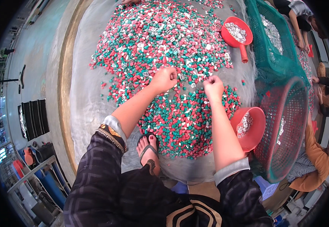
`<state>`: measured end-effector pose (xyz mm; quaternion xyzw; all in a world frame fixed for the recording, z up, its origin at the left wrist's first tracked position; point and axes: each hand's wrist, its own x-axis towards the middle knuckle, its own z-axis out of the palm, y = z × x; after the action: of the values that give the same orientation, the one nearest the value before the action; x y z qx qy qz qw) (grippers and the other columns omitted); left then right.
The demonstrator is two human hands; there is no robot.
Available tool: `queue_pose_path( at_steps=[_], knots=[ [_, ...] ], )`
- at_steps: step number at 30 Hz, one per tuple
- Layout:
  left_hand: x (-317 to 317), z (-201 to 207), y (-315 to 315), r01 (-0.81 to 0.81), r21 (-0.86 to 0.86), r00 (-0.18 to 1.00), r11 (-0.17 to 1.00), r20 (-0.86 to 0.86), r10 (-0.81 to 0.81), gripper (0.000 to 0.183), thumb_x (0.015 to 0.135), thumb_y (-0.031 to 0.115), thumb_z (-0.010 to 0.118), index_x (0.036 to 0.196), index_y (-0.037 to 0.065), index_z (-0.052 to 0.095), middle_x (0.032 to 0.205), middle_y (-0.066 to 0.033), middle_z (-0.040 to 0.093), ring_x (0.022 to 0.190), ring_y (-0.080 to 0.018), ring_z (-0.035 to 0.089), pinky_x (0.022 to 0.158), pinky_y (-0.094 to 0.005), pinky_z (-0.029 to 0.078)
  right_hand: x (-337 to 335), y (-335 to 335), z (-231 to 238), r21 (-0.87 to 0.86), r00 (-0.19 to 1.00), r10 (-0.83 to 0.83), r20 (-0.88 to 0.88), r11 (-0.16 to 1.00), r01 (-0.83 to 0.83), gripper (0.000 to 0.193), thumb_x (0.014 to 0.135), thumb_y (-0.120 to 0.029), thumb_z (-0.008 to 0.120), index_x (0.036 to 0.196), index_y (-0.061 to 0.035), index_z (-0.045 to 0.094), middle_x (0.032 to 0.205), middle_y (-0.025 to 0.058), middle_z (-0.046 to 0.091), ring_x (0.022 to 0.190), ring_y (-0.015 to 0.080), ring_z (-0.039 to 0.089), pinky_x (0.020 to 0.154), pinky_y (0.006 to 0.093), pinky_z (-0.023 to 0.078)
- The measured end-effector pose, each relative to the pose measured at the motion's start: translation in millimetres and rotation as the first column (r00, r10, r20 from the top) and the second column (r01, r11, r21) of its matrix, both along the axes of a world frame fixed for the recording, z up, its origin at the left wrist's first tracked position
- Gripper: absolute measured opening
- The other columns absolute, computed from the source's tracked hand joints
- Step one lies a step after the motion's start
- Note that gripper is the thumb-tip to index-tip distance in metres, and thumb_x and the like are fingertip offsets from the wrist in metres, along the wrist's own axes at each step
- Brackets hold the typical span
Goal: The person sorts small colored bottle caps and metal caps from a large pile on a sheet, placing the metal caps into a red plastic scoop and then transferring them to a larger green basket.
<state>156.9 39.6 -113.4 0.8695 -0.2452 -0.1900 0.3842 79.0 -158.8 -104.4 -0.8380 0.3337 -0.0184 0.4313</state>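
Note:
My left hand (165,79) is closed above the lower edge of a big pile of small red, green and white stone-like pieces (141,41). To its right, my right hand (214,88) is also closed, fingers curled, over the gap beside a nearer heap of the same pieces (177,126). Whatever either hand holds is hidden by the fingers. White looped, buckle-like parts (208,47) lie scattered among the coloured pieces. A red scoop (243,48) with white parts inside lies at the upper right. Another red scoop or bowl (258,130), also holding white parts, stands by my right forearm.
A translucent sheet (90,94) lies under the piles. On the right stand a green net-lined basket (253,41) and a tilted red-and-green mesh basket (299,125). My sandalled foot (148,149) rests beside the near heap. Other people (316,166) sit along the right side.

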Motion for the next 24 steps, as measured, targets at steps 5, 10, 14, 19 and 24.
queue_pose_path(
  at_steps=[5, 10, 14, 19, 24],
  knots=[
    [-7.2, 12.7, -11.0, 0.071, 0.125, 0.986, 0.990, 0.142, -0.089, 0.018, 0.071, 0.020, 0.067, 0.086, 0.010, 0.063, 0.081, -0.0060, 0.059, 0.075, -0.0234, 0.060, 0.068, -0.0365, 0.049, 2.2, -0.7, 8.8, 0.856, 0.950, -0.308, 0.054, 0.503, 0.115, 0.009, 0.066, -0.002, 0.057, 0.070, -0.0058, 0.050, 0.070, 0.0076, 0.061, 0.059, 0.0131, 0.058, 0.043, 0.0259, 0.040],
    [-13.5, 6.0, -25.0, 0.118, 0.250, 0.975, 0.961, 0.153, -0.160, 0.016, 0.069, 0.018, 0.067, 0.079, 0.007, 0.061, 0.081, -0.0079, 0.059, 0.077, -0.0250, 0.061, 0.067, -0.0371, 0.049, 3.5, 15.4, -8.6, -0.014, 0.978, 0.165, -0.126, 0.986, -0.168, 0.018, 0.071, -0.018, 0.068, 0.080, -0.0035, 0.060, 0.073, 0.0113, 0.063, 0.074, 0.0264, 0.063, 0.066, 0.0376, 0.049],
    [-6.0, 16.6, -21.8, -0.034, 0.190, 0.999, 0.981, 0.025, 0.030, 0.012, 0.071, 0.016, 0.064, 0.077, 0.007, 0.060, 0.084, -0.0088, 0.061, 0.084, -0.0270, 0.060, 0.071, -0.0401, 0.049, 0.9, 29.2, 5.8, -0.188, 0.922, 0.183, -0.341, 0.948, -0.258, 0.027, 0.070, -0.022, 0.073, 0.088, -0.0064, 0.059, 0.088, 0.0124, 0.063, 0.087, 0.0303, 0.061, 0.073, 0.0413, 0.048],
    [-7.9, 16.7, -24.9, 0.024, 0.284, 0.950, 0.958, 0.292, -0.110, 0.015, 0.072, 0.019, 0.066, 0.082, 0.009, 0.063, 0.088, -0.0065, 0.061, 0.083, -0.0253, 0.061, 0.069, -0.0381, 0.050, 3.7, 27.5, 7.8, -0.111, 0.919, 0.240, -0.314, 0.952, -0.287, 0.013, 0.072, -0.007, 0.064, 0.079, -0.0025, 0.055, 0.078, 0.0122, 0.063, 0.078, 0.0269, 0.063, 0.063, 0.0390, 0.049],
    [1.1, 11.6, -17.2, -0.014, 0.257, 0.979, 0.966, 0.202, -0.039, 0.016, 0.074, 0.019, 0.065, 0.087, 0.010, 0.063, 0.091, -0.0052, 0.062, 0.077, -0.0229, 0.063, 0.066, -0.0340, 0.051, 1.6, 29.6, 1.4, 0.691, 0.998, -0.057, -0.013, 0.721, 0.050, 0.014, 0.069, 0.004, 0.052, 0.067, -0.0068, 0.044, 0.065, 0.0046, 0.056, 0.057, 0.0137, 0.055, 0.042, 0.0251, 0.039]
  ],
)
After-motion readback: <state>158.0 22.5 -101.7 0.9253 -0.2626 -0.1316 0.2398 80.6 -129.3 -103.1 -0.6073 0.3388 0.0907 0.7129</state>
